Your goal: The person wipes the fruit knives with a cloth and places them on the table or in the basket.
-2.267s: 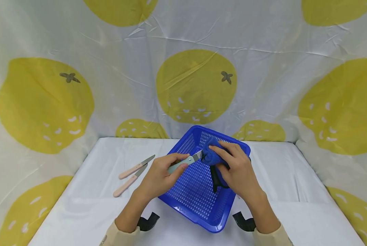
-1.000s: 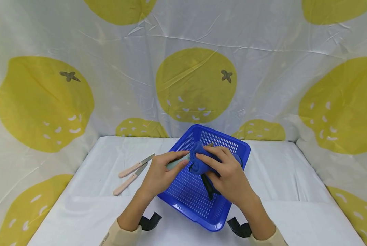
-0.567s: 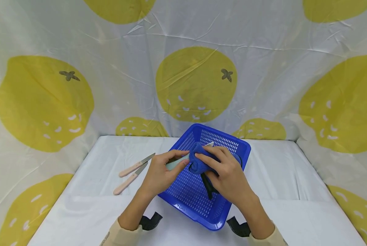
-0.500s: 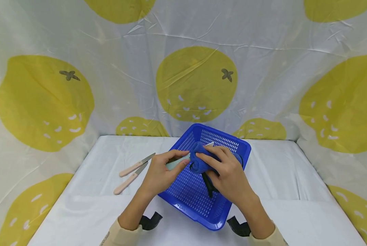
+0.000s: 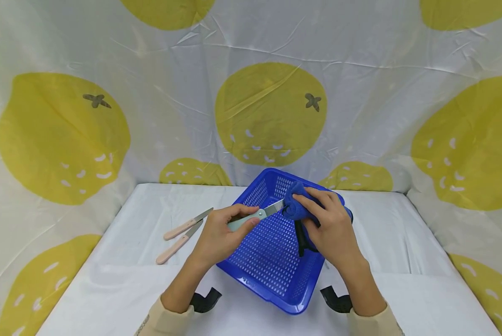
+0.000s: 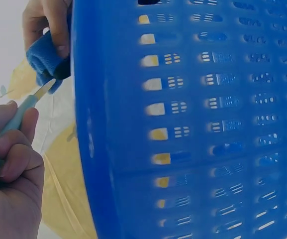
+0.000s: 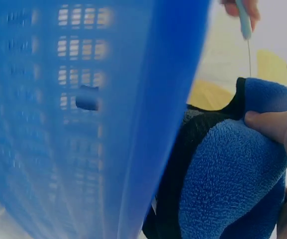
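Note:
Over the basket, my left hand point(image 5: 222, 234) holds a paring knife point(image 5: 247, 220) by its pale green handle, fingertips and thumb on either side. Its blade points up and right, and its far end is hidden in a folded blue cloth point(image 5: 294, 205) with black edging. My right hand point(image 5: 334, 231) pinches that cloth around the blade, thumb below and fingers above. From the right wrist the cloth point(image 7: 233, 174) looks thick and fluffy, hanging down beside the basket wall. The left wrist view shows my curled left fingers point(image 6: 19, 154) around the handle.
A blue perforated plastic basket point(image 5: 251, 283) stands at an angle under both hands. Two knives with pink handles, an upper one point(image 5: 179, 232) and a lower one point(image 5: 173, 250), lie left of it on the white cloth. A lemon-print curtain point(image 5: 272, 112) rises behind.
My right hand has slid the cloth right along the blade, from close to the handle toward the tip, baring the blade near the handle. My left hand has stayed nearly still with the knife.

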### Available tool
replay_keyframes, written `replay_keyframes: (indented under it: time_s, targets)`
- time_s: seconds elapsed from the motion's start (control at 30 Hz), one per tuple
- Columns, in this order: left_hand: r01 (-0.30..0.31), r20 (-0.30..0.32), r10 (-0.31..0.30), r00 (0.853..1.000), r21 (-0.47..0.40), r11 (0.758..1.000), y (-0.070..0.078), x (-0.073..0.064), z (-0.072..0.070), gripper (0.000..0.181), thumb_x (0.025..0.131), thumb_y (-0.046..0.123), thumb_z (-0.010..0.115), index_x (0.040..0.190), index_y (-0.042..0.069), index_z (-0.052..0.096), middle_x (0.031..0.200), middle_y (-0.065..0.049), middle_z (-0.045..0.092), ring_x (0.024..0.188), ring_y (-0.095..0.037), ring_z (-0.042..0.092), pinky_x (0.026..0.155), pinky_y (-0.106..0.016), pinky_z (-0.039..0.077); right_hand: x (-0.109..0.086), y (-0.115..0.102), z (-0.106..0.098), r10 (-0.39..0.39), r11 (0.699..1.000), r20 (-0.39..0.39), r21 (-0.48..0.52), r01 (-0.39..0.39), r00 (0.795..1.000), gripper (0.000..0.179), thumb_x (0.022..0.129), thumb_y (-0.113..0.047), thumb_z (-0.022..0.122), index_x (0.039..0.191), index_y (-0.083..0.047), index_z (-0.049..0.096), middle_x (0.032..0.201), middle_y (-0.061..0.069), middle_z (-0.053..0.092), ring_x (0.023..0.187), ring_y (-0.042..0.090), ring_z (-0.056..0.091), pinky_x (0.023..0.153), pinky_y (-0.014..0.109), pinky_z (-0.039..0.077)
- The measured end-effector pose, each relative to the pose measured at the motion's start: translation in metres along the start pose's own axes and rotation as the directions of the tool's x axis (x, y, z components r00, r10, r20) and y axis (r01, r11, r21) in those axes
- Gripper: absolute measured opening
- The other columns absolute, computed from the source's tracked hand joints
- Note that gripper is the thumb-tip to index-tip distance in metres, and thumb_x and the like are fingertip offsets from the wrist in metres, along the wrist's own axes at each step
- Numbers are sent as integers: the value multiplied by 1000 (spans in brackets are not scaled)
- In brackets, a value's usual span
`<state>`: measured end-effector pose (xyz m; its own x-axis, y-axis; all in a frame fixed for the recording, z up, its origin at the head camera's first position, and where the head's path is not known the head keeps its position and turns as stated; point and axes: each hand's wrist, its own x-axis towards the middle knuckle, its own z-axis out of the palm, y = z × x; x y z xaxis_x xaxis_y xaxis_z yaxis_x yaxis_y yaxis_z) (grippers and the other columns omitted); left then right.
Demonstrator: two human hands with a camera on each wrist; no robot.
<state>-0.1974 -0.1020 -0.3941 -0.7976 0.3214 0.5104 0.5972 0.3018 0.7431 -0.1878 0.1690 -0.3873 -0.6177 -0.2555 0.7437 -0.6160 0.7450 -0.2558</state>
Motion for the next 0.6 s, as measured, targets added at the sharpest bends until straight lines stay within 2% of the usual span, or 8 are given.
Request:
replay_keyframes:
  time_s: [0.27,0.43,0.6]
  targets:
    - [-4,-9,4,1000,14,1000,0,1,-1,20,96,22,75,113,12,76,115,1,78,80,-6,72,59,-25,58,-1,16,-7,44,999,-48,-25,-45,998,51,82,5,79,128,-16,73,134,17,65,115,39,58,88,56,58]
    - [-5,-29,5,1000,15,1000,-2,2,0,19,96,22,76,113,13,77,114,1,79,82,-6,73,61,-25,58,-1,10,-9,43,999,-50,14,-42,998,52,82,3,80,130,-16,72,137,16,64,122,36,59,95,54,57]
    - [-4,-44,5,999,23,1000,-4,2,1,21,96,22,76,115,14,77,108,0,80,77,-6,72,58,-25,57,-1,-2,-8,24,998,-23,58,-23,999,51,83,0,81,130,-16,72,142,15,60,131,35,58,103,52,55]
